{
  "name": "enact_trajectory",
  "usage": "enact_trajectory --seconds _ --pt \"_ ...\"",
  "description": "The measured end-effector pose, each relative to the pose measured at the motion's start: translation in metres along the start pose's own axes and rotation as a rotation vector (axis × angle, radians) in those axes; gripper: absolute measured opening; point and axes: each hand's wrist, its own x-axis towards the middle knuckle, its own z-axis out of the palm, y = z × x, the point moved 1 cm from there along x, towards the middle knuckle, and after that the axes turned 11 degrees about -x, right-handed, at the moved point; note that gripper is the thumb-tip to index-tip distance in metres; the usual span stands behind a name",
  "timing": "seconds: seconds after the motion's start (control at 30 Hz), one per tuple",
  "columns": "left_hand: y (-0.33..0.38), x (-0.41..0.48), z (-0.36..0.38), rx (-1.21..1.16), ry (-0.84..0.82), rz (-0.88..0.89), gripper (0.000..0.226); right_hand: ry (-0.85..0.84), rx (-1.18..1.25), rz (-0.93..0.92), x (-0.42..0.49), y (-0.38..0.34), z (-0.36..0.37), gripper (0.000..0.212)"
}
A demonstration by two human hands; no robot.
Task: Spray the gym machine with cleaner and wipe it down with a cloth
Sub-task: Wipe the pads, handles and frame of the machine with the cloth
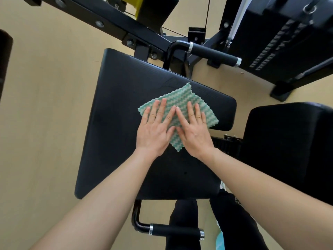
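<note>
A green-and-white wavy cloth [182, 101] lies flat on the black padded seat [117, 123] of the gym machine. My left hand [155, 130] presses on the cloth's left half with straight, spread fingers. My right hand [192, 130] lies flat on its right half, index finger touching the left hand's index finger. No spray bottle is in view.
A black handle bar [214, 53] with chrome rings juts out beyond the seat, and another handle [176, 231] sits below the near edge. A second black pad [288, 150] stands to the right. The weight stack [281, 42] and frame beam [100, 20] are behind. The floor is beige.
</note>
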Motion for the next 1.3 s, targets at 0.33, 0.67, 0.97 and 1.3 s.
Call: enact_trajectory --seconds 0.33,0.67,0.97,1.3 --pt "0.013 0.082 -0.023 0.054 0.092 -0.128 0.066 0.047 -0.061 0.066 0.061 0.024 -0.024 0.063" --pt "0.087 0.093 0.004 0.08 -0.064 0.205 0.063 0.027 0.133 0.496 -0.004 0.067 0.005 0.065" --pt "0.016 0.074 -0.018 0.05 0.076 -0.075 0.062 0.03 -0.022 0.121 0.058 0.029 -0.033 0.062" --pt "-0.076 0.058 -0.056 -0.078 0.236 -0.58 0.066 0.006 -0.207 -0.409 0.156 -0.061 -0.078 0.067"
